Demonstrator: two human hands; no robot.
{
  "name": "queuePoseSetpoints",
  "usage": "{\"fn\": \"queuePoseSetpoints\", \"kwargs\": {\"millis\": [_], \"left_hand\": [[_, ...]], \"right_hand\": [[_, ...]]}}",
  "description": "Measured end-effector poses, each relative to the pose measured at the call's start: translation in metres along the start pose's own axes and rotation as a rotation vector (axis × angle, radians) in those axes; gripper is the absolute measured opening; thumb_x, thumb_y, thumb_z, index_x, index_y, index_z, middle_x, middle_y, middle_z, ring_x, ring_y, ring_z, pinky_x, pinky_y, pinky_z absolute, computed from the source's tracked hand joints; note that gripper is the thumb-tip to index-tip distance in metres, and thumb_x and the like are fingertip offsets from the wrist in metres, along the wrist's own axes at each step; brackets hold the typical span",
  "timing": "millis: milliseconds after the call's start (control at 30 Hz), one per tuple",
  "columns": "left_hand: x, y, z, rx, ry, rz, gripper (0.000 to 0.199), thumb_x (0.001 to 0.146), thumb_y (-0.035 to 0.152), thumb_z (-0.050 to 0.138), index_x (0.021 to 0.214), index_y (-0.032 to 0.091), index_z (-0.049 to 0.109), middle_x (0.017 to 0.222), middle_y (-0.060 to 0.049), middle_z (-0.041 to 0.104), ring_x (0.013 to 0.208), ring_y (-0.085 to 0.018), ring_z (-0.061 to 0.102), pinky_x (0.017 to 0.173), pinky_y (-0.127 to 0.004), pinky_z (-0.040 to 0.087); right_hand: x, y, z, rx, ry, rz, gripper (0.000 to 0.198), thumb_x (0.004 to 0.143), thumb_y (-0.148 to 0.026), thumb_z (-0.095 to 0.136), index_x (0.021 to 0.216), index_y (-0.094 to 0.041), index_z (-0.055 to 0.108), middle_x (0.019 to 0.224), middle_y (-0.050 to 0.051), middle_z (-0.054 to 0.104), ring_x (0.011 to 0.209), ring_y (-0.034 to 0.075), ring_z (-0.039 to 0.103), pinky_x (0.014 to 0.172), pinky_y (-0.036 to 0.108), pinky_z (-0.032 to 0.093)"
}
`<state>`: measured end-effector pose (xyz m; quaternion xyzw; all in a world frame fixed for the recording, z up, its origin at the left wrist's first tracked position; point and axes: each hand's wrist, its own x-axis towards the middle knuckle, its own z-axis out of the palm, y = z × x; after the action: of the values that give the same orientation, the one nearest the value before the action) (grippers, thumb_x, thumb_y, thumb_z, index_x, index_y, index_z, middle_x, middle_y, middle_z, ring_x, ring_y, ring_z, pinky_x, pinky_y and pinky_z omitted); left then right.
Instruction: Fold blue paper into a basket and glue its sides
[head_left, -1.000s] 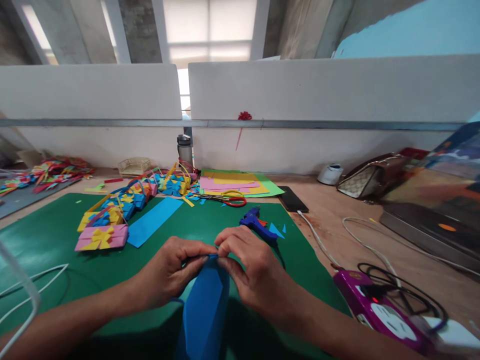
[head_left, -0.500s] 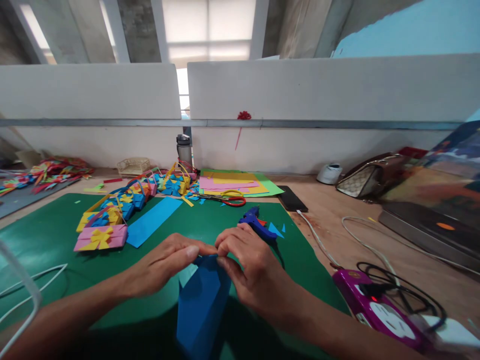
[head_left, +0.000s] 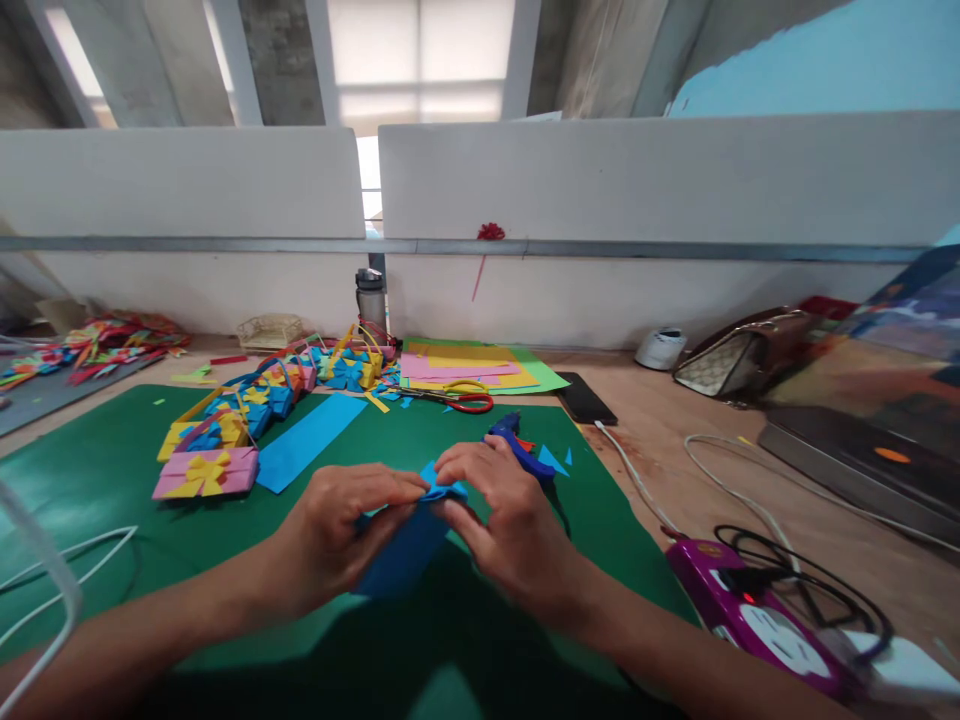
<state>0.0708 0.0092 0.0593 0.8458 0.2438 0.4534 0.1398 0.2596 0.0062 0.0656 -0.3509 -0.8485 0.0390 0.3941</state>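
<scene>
A folded piece of blue paper (head_left: 409, 550) is held up over the green mat (head_left: 247, 610). Its upper edge is pinched by my left hand (head_left: 337, 530) between thumb and fingers. My right hand (head_left: 510, 520) grips the same edge from the other side, thumb below and fingers above. Part of the paper is hidden behind my left hand. Just beyond my right hand lies a blue glue gun (head_left: 519, 448), with small blue paper scraps (head_left: 553, 461) beside it. A flat blue paper strip (head_left: 311, 440) lies further off to the left.
Small paper baskets (head_left: 206, 472) stand in a row at the left. Scissors (head_left: 472, 402) lie before stacked coloured paper (head_left: 457, 368). A phone (head_left: 586, 400), a purple power strip (head_left: 757, 610) with cables and a handbag (head_left: 742, 355) are at the right. A bottle (head_left: 370, 300) stands behind.
The blue paper has tilted up and away, so less of its long face shows below my hands. My left hand has shifted from lying along the edge to pinching it.
</scene>
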Motion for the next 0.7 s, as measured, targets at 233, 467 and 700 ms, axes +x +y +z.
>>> {"fn": "queuePoseSetpoints", "kwargs": {"millis": [233,467,700], "left_hand": [[0.0018,-0.0073,0.0005,0.121,0.051,0.152,0.016,0.089,0.014,0.049,0.095,0.016,0.064,0.092,-0.010,0.071,0.090,-0.017,0.066,0.081,-0.029,0.053],[0.0049,-0.0066,0.0031,0.123,0.072,0.162,0.014,0.089,0.012,0.050,0.091,0.016,0.063,0.090,-0.009,0.068,0.083,-0.015,0.063,0.075,-0.028,0.051],[0.0030,-0.0061,0.0043,0.155,0.114,0.103,0.014,0.088,0.018,0.052,0.084,0.017,0.065,0.078,-0.005,0.062,0.070,-0.012,0.057,0.062,-0.023,0.046]], "right_hand": [[0.0030,0.0033,-0.0021,0.077,0.087,-0.057,0.014,0.078,-0.008,0.061,0.078,-0.021,0.057,0.086,0.001,0.067,0.086,0.017,0.061,0.090,0.040,0.033],[0.0034,0.0052,-0.0019,0.068,0.138,-0.116,0.009,0.080,-0.012,0.062,0.078,-0.020,0.061,0.081,0.000,0.067,0.084,0.016,0.062,0.092,0.039,0.031],[0.0032,0.0007,-0.0053,0.056,0.103,-0.147,0.013,0.083,-0.013,0.055,0.074,-0.021,0.059,0.075,-0.002,0.064,0.080,0.015,0.061,0.095,0.040,0.030]]}}
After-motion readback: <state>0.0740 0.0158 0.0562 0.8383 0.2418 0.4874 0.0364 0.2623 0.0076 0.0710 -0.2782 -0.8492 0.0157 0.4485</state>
